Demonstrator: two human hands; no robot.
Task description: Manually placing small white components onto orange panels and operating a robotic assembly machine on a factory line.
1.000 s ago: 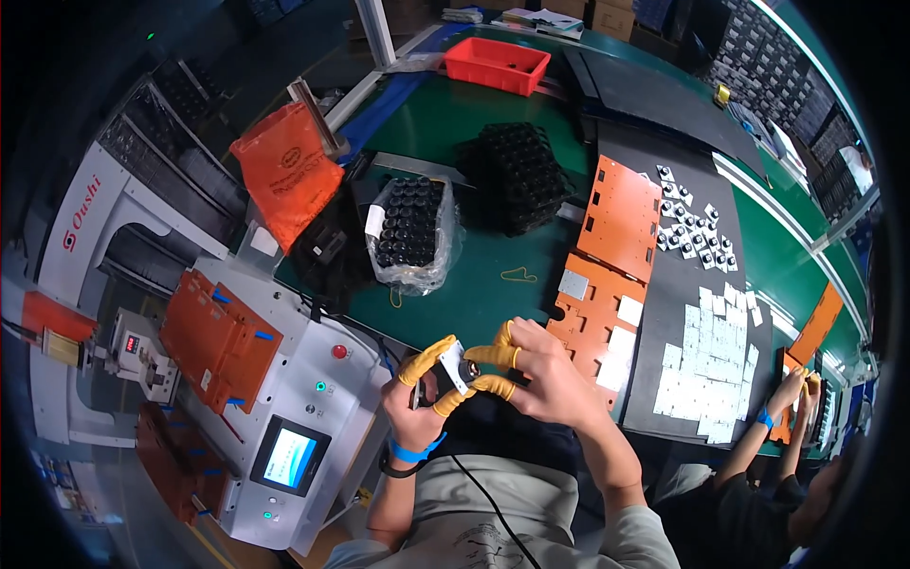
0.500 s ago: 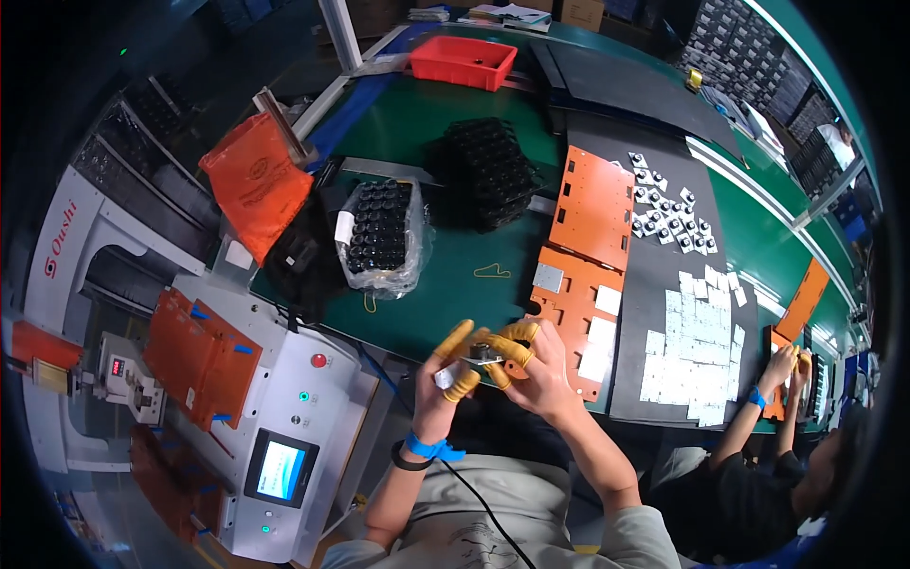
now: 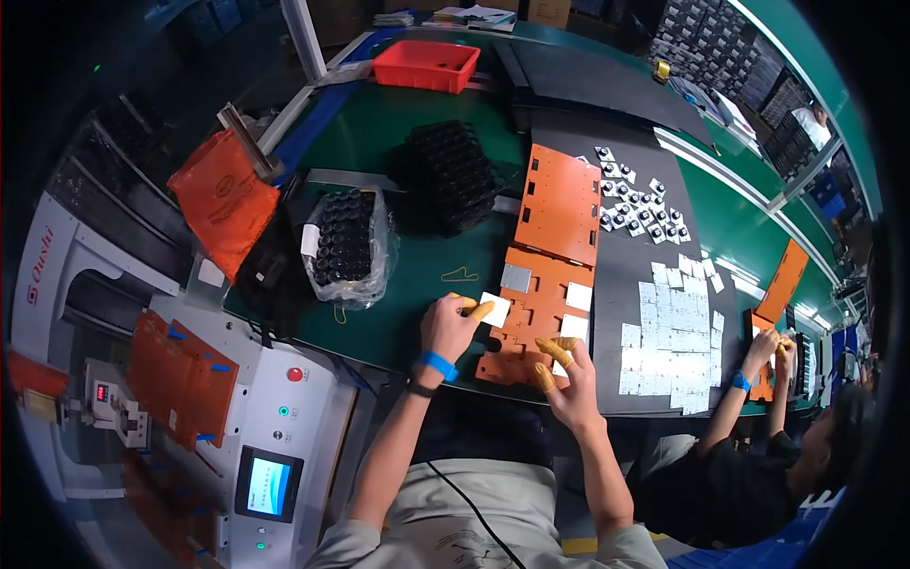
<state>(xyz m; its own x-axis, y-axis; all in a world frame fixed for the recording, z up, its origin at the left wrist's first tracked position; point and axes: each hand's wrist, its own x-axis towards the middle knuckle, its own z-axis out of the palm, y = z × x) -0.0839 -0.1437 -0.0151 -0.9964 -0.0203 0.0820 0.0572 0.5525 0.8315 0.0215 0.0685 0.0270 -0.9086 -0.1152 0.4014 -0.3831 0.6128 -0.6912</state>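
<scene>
At the near edge of the green worktop [image 3: 417, 123], both forearms reach up from below, wrists bent over the orange fixture plate [image 3: 534, 313]. At the far edge a red bin [image 3: 424, 64] sits, contents unclear; a clear bag [image 3: 349, 248] left of the plate holds a black parts tray. The left hand [image 3: 448, 327] pinches a small white square pad [image 3: 494, 309] at the plate's left edge. The right hand [image 3: 569, 379] hovers at its near edge, fingers loosely spread, holding nothing

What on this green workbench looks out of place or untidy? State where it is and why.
A yellow rubber band lies loose on the green mat, just beyond the left hand, which holds a white square. Otherwise the parts look orderly.
</scene>
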